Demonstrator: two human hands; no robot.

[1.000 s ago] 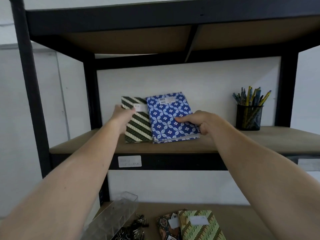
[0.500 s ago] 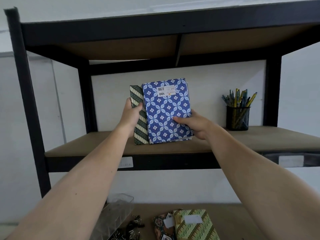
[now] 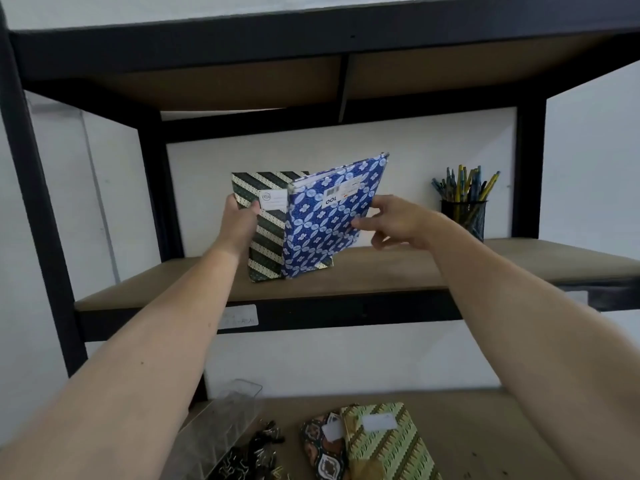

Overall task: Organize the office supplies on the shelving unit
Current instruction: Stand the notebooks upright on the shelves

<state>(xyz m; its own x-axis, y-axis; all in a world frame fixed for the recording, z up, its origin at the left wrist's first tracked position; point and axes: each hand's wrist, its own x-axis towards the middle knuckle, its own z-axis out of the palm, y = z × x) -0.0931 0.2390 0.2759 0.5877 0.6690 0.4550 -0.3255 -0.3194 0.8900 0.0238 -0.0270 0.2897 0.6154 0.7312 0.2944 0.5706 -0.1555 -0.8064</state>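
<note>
Both notebooks stand on edge on the middle shelf (image 3: 381,268). My left hand (image 3: 239,225) has its grip clamped on the green striped notebook (image 3: 265,233). My right hand (image 3: 398,221) is slack-fingered, thumb touching the blue floral notebook (image 3: 325,220), no grip. Risk: the blue one leans right, unsupported; if I withdraw, it likely slides flat or topples toward the pen cup (image 3: 464,216).

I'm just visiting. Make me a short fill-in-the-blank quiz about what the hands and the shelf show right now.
1. The left hand grips the ____-striped notebook.
2. The blue floral notebook bears the number ____.
3. The mesh cup on the middle shelf holds ____.
4. The right hand touches the ____ notebook.

Missing words: green; 100; pens; blue
</note>
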